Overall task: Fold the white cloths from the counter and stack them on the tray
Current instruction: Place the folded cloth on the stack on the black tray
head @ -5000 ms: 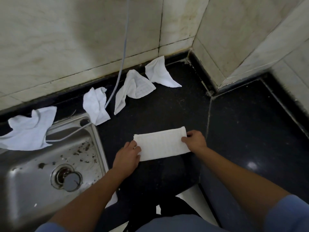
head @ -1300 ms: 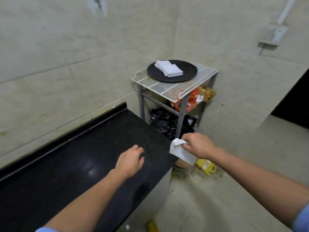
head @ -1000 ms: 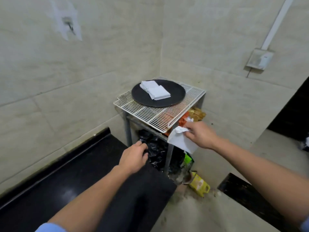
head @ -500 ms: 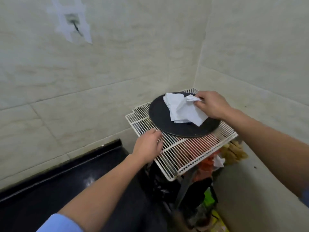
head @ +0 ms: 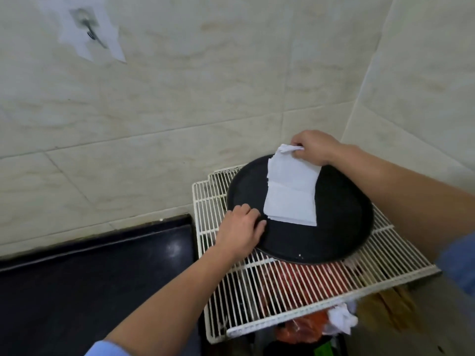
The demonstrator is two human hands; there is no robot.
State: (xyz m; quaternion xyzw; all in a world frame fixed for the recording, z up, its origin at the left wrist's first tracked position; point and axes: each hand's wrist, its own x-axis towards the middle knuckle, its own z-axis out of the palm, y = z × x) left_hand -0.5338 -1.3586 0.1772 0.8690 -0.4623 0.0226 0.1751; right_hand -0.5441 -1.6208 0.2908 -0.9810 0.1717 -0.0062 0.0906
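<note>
Right hand [head: 314,147] pinches the folded cloth [head: 290,186], nearly down on the pile [head: 295,221] below it in the tray [head: 334,240]. Left hand [head: 240,232] rests loosely on the rim.

Cloth [head: 290,191]: white fabric, matt, finely textured (a crease shows at the fold line). Tray [head: 295,240]: black, matt, smooth; material cannot be told. Rack [head: 244,291]: wire with a white coating. Counter [head: 102,278]: black, polished, glossy. Wall [head: 180,98]: beige marbled tiles, smooth, faint sheen. Sleeve [head: 108,349]: blue cloth, matt.
</note>
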